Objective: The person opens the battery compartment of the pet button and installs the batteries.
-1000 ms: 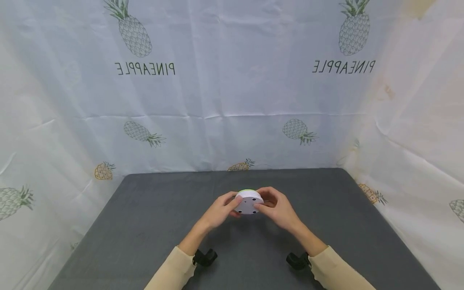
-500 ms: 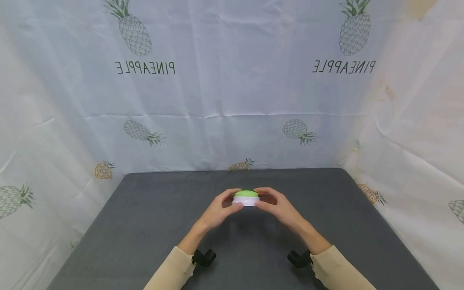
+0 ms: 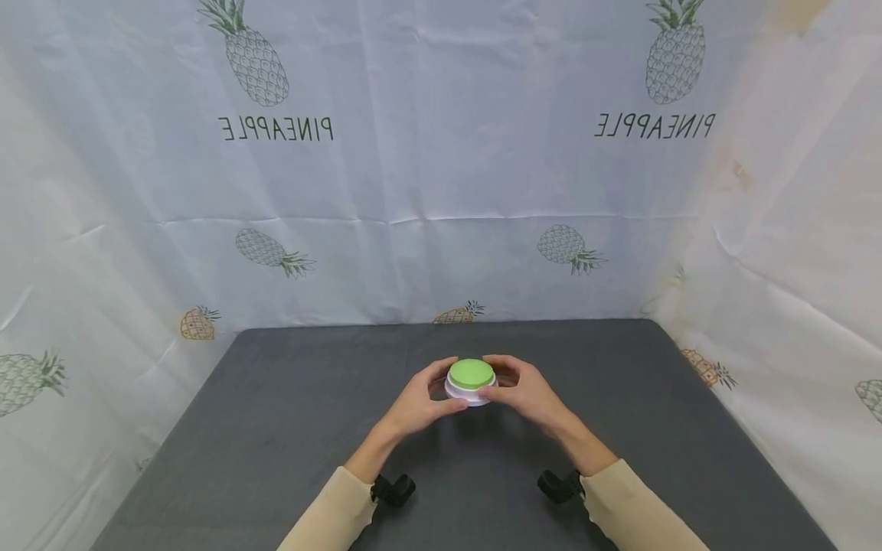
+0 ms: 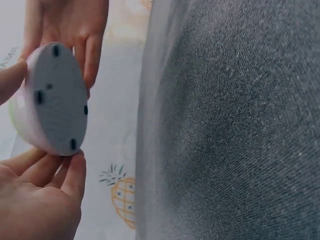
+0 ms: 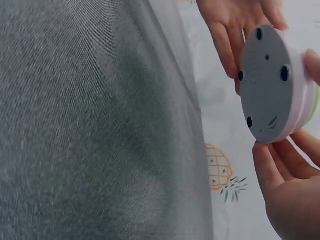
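A round push button (image 3: 472, 373) with a green domed top and a white base is held between both hands, off the table. In the head view its green top faces up and slightly toward me. The left hand (image 3: 416, 401) grips its left rim, thumb in front and fingers behind. On the opposite side the right hand (image 3: 529, 392) grips the rim in the same way. Both wrist views show the flat white underside (image 4: 62, 105) with several dark round feet. Small holes dot this base (image 5: 265, 95) in the right wrist view.
A dark grey cloth-covered table (image 3: 289, 428) spreads below the hands. White curtains (image 3: 441, 153) with pineapple prints enclose its back and sides. Black wrist-worn devices (image 3: 393, 490) sit by both cream sleeves (image 3: 334, 509).
The button has turned in both hands. Its underside faced me first, then its side with the green dome above; now the green top is tilted toward me. Both hands keep their grip.
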A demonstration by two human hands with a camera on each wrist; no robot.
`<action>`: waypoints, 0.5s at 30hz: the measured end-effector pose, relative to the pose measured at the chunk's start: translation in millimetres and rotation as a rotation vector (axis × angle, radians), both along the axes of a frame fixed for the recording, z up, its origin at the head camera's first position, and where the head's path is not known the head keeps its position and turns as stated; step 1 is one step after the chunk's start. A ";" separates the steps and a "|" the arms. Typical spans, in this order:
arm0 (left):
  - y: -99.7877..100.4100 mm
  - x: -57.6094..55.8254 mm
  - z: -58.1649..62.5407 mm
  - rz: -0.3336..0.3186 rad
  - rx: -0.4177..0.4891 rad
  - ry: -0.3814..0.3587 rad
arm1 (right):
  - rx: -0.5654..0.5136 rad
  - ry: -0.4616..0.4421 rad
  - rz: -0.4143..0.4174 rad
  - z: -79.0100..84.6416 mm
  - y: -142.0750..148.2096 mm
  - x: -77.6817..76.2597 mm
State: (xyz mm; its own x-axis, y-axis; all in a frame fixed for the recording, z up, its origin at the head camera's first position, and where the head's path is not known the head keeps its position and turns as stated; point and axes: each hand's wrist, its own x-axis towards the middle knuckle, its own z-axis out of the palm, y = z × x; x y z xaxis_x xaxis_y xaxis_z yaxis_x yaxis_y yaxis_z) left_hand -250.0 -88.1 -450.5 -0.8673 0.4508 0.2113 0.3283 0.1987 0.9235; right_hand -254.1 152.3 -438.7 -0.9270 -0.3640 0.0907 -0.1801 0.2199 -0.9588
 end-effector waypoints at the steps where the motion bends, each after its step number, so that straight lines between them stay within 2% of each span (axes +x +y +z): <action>1: 0.1 -0.4 0.0 0.004 -0.005 -0.016 | 0.007 0.001 0.003 -1.0 0.1 -0.8; 9: 4.6 -7.2 -5.6 0.051 -0.023 -0.118 | 0.062 -0.004 0.018 -16.6 -1.4 -8.9; 15: 4.9 -13.7 -16.2 0.037 -0.053 -0.184 | 0.110 -0.023 0.018 -27.5 -0.8 -12.0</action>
State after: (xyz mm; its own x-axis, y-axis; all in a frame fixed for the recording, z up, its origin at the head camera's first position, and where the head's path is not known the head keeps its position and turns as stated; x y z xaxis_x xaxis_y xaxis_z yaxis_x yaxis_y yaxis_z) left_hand -263.7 -83.2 -466.7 -0.9053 0.4240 0.0246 0.1467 0.2577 0.9550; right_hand -266.1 151.5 -466.2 -0.9216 -0.3871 0.0278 -0.1630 0.3209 -0.9330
